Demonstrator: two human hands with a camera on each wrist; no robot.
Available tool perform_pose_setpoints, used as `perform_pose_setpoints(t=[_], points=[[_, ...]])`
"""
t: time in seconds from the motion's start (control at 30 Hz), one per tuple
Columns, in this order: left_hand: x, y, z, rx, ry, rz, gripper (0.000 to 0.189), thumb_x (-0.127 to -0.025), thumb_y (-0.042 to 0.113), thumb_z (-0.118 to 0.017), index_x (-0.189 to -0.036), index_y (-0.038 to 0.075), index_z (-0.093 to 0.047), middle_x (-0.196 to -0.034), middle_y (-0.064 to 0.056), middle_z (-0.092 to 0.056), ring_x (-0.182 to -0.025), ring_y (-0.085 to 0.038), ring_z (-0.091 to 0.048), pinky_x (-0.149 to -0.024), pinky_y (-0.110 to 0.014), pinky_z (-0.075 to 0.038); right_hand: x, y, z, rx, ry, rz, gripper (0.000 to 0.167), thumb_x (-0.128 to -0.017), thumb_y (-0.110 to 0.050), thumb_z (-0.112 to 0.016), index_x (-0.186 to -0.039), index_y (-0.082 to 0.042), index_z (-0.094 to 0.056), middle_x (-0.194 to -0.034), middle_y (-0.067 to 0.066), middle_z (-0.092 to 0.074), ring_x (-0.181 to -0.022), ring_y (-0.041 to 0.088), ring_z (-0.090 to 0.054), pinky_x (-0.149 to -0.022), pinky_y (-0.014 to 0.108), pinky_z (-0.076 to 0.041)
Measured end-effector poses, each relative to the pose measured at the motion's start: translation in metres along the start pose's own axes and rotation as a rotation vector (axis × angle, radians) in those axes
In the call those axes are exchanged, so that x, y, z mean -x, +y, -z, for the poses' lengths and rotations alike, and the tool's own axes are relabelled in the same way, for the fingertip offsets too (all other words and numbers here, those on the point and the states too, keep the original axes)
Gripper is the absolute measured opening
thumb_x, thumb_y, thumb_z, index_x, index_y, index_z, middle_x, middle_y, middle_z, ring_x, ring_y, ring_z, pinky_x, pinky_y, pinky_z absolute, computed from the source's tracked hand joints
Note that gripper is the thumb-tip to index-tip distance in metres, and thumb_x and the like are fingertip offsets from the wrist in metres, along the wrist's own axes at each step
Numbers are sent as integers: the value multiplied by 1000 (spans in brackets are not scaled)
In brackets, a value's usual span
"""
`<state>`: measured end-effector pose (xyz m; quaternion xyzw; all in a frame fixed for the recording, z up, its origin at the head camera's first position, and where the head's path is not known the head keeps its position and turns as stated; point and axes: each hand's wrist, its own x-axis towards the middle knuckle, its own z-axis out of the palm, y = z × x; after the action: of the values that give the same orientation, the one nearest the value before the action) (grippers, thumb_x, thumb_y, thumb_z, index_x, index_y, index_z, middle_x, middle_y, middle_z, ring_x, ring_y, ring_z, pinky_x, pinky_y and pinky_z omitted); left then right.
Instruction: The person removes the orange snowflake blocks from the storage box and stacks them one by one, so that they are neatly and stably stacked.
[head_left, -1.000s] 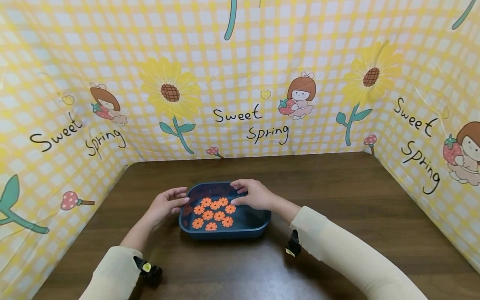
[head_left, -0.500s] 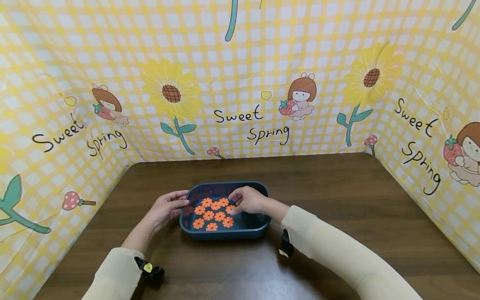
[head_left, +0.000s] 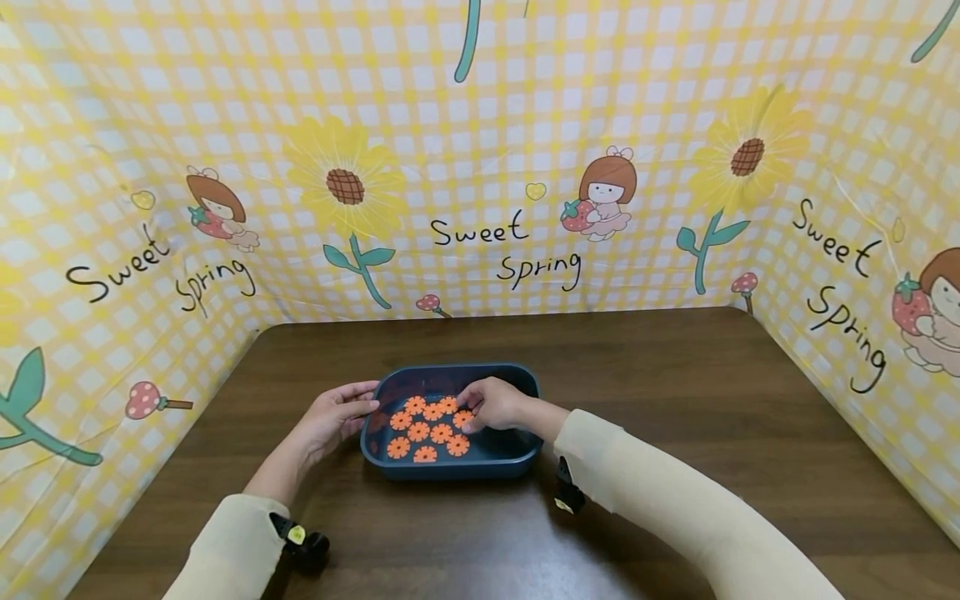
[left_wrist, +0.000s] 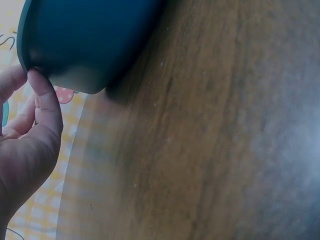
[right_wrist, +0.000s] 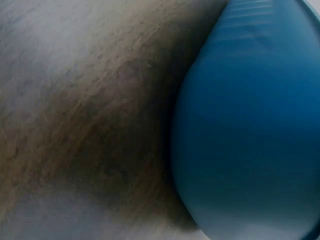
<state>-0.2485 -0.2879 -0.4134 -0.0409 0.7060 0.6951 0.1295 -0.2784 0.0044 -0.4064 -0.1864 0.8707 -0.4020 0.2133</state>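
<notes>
A dark blue rectangular tub (head_left: 457,469) with rounded corners rests on the table. Several orange flower-shaped slices (head_left: 417,431), notched round the edge with a dark centre, lie on its floor, mostly towards the left. My left hand (head_left: 330,421) pinches the tub's left rim between thumb and fingers, as the left wrist view also shows at the tub wall (left_wrist: 85,35). Inside the tub, my right hand (head_left: 501,404) has its thumb and fingertips bent at the rightmost slice (head_left: 461,418); whether they grip it is unclear. The right wrist view shows only the tub's outer wall (right_wrist: 250,125) and table.
The brown wooden table (head_left: 637,375) extends around the tub on all sides. A yellow checked cloth (head_left: 480,150) with printed flowers and figures hangs behind and at both sides. Black wrist cameras (head_left: 306,550) sit at both sleeves.
My right hand has moved down and slightly left from above the tub's far right part to the rightmost slice, then stays nearly still. My left hand remains at the rim.
</notes>
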Motion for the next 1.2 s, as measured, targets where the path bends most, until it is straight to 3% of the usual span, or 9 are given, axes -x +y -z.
perform_pose_setpoints(t=[0.33, 0.73, 1.2], points=[[0, -1, 0, 7, -14, -9, 54, -93, 12, -66, -141, -3, -44, -111, -8, -61, -99, -18, -62, -84, -33, -54, -2, 1, -1, 15, -14, -13, 30, -81, -2, -77, -108, -15, -72, -104, 1, -59, -96, 17, -53, -92, 36, -46], [-2, -2, 1, -2, -9, 0, 52, -93, 11, -66, -139, -1, -46, -112, -8, -61, -100, -19, -62, -85, -33, -53, -7, 3, 0, 91, -3, -7, 29, -79, 0, -78, -102, -18, -76, -93, 1, -59, -82, 15, -51, -70, 25, -44], [-4, -4, 1, 16, -24, -2, 51, -93, 9, -65, -139, -1, -46, -112, -9, -61, -99, -19, -63, -85, -33, -54, -10, 4, -2, 181, -1, 40, 25, -80, -4, -79, -100, -19, -76, -85, 2, -58, -74, 15, -49, -62, 23, -40]])
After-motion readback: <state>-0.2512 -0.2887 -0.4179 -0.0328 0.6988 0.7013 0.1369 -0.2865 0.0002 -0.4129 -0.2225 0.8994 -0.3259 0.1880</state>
